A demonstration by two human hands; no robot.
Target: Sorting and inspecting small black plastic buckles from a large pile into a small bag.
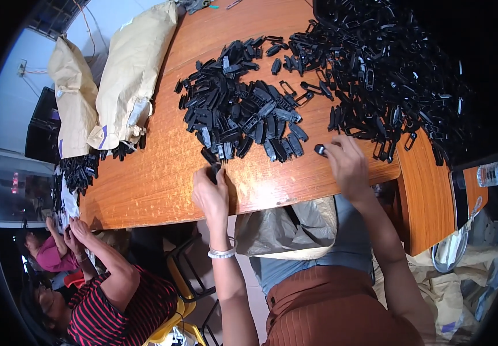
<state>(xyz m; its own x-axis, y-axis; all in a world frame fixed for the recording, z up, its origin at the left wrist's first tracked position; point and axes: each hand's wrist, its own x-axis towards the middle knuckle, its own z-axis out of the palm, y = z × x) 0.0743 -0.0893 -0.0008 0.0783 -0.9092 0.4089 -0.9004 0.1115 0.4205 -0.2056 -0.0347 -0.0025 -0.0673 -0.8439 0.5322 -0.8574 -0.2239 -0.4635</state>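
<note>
My left hand (pixel 209 195) is at the table's near edge, its fingers closed on a narrow black plastic piece (pixel 209 155) that points away from me. My right hand (pixel 347 166), farther right over the table, pinches a small black plastic piece (pixel 320 150) between thumb and fingers. Just beyond my left hand lies a heap of flat, oblong black plastic pieces (pixel 220 106). To the far right spreads a larger pile of black plastic parts (pixel 376 63), several of them open loop-shaped frames. The exact shape of either held piece is partly covered by my fingers.
A translucent plastic bag (pixel 254 239) hangs open under the table edge at my lap. Two large brown paper sacks (pixel 130 75) stand at the back left, with more black parts beside them. At the left sit two other people (pixel 116 314). A clear plastic container (pixel 492 173) is at the right.
</note>
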